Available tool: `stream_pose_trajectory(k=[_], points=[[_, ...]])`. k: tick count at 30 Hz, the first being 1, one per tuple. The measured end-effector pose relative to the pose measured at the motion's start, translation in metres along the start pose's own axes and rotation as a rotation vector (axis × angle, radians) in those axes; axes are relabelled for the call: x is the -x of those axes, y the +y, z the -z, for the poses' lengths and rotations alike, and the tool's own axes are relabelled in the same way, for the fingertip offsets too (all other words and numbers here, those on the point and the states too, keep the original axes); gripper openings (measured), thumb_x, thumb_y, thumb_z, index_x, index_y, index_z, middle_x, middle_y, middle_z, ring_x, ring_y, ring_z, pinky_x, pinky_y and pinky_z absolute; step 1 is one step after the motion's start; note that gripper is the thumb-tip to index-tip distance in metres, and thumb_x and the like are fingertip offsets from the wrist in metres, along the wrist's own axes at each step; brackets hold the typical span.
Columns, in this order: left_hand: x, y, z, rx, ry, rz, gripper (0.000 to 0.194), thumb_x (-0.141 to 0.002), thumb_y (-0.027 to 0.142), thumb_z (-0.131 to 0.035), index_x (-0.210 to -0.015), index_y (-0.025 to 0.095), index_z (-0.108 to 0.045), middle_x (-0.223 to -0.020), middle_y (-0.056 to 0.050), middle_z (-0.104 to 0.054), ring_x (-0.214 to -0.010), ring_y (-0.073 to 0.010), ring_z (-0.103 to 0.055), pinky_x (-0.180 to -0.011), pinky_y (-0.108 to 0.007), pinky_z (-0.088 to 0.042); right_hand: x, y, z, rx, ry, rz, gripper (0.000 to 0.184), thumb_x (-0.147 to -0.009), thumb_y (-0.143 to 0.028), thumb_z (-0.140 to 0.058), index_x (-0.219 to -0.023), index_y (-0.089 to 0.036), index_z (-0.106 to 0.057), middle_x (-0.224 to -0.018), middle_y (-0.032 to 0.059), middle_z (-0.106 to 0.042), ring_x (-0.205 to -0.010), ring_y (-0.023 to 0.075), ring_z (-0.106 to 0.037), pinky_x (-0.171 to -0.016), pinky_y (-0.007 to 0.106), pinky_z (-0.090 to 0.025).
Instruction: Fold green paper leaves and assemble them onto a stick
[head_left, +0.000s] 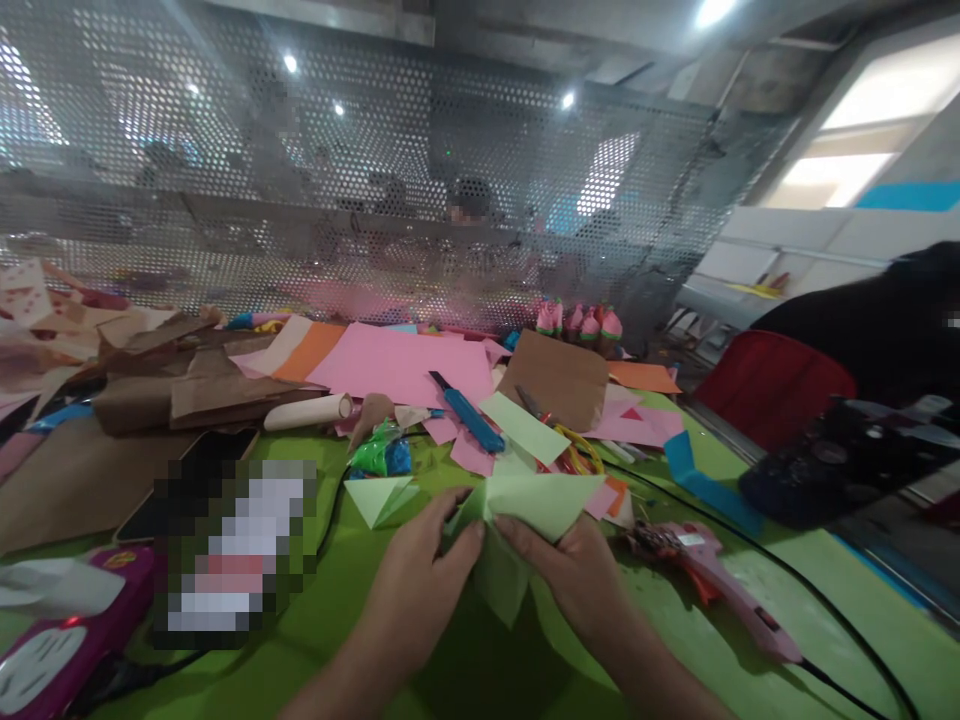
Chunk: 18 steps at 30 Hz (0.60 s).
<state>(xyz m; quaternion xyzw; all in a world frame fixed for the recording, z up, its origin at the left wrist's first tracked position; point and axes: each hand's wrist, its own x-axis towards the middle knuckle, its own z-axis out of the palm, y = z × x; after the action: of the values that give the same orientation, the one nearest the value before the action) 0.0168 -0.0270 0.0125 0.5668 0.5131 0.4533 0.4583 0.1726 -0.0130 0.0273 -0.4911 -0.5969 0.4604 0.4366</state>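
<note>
Both of my hands pinch a folded light green paper (pixel 525 515) just above the green table (pixel 795 590). My left hand (pixel 416 590) grips its left side, thumb on top. My right hand (pixel 577 570) holds the right side, fingers closed over the fold. A point of the paper hangs down between my hands. A smaller folded light green triangle (pixel 382 497) lies on the table just left of them.
A pink glue gun (pixel 712 575) with a black cord lies to the right. Behind are a blue utility knife (pixel 469 412), scissors with yellow handles (pixel 570 445), pink, orange and brown paper sheets, a paper roll (pixel 309 411). A perforated metal screen stands at the back; a person in black sits at right.
</note>
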Motion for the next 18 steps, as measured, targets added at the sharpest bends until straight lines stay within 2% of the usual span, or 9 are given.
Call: stream_pose_trajectory(k=[4,8,13,18], points=[[0.0002,-0.0044,-0.0018,0.056,-0.028,-0.020,0.027,-0.083,0.024,-0.052,-0.109,0.021,-0.060,-0.107,-0.006,-0.069,-0.097,-0.0237,-0.063,-0.083,-0.034,-0.048,0.0009,-0.0024,-0.0008,-0.167,0.025,-0.094,0.029,-0.070,-0.040,-0.076,-0.087,-0.017,-0.071,-0.085,0.0051,-0.073,-0.074,0.0219,-0.063,-0.065,0.030,-0.049],[-0.0018,-0.0073,-0.0032,0.079,-0.016,-0.085,0.030,-0.082,0.017,-0.051,-0.110,0.020,-0.060,-0.110,-0.007,-0.067,-0.100,-0.0233,-0.062,-0.087,-0.035,-0.046,0.0029,-0.0041,-0.0028,-0.353,0.047,-0.234,0.034,-0.065,-0.040,-0.081,-0.089,-0.018,-0.069,-0.080,0.0031,-0.073,-0.066,0.0191,-0.062,-0.059,0.028,-0.048],[-0.0013,-0.0059,-0.0051,-0.053,0.062,-0.171,0.034,-0.075,0.012,-0.052,-0.106,0.021,-0.061,-0.107,-0.006,-0.067,-0.101,-0.0243,-0.060,-0.088,-0.036,-0.044,0.0032,-0.0068,-0.0054,-0.382,0.065,-0.236,0.037,-0.062,-0.039,-0.083,-0.089,-0.017,-0.069,-0.082,0.0045,-0.073,-0.072,0.0215,-0.064,-0.065,0.031,-0.050],[0.0031,-0.0028,-0.0063,-0.113,0.100,-0.064,0.021,-0.077,0.014,-0.051,-0.097,0.021,-0.053,-0.092,-0.004,-0.065,-0.085,-0.0232,-0.062,-0.077,-0.035,-0.046,0.0034,-0.0083,-0.0076,-0.395,0.035,-0.249,0.037,-0.064,-0.039,-0.082,-0.090,-0.017,-0.069,-0.089,0.0070,-0.073,-0.068,0.0201,-0.063,-0.061,0.030,-0.050]])
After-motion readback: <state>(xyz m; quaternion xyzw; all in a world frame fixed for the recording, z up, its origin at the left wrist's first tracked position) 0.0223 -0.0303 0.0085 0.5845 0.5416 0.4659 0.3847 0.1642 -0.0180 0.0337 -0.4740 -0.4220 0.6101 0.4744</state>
